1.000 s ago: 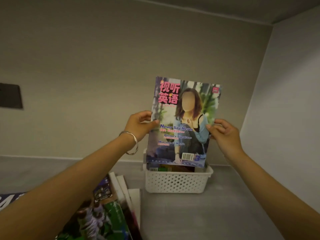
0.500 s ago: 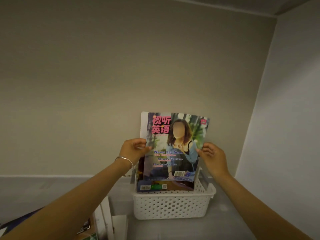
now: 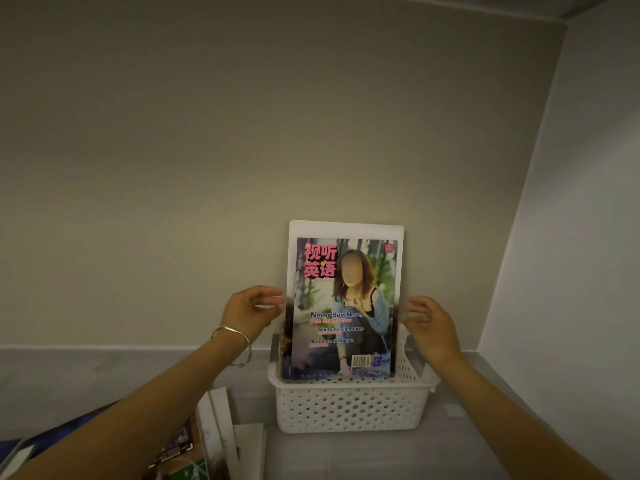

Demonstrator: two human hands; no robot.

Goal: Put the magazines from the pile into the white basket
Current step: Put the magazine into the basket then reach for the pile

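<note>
The magazine (image 3: 343, 306) with the pink title stands upright in the white basket (image 3: 349, 407), cover facing us and its lower edge down behind the front rim. A taller white-edged magazine (image 3: 346, 228) stands right behind it, peeking over the top. The basket sits at the far edge of the surface (image 3: 346, 455), against the back wall and toward the far right corner.

The left hand (image 3: 247, 313), a silver bracelet (image 3: 235, 344) on its wrist, is at the cover's left edge. Its fingers (image 3: 265, 292) are spread loose and gripping nothing. The right hand (image 3: 433, 327) mirrors it at the right edge, fingers (image 3: 415, 303) wide and relaxed. There's blur at the fingertips, so I can't tell whether they brush the paper.

Down at the near left edge lies the pile (image 3: 207, 445), partly hidden under the left forearm.
</note>
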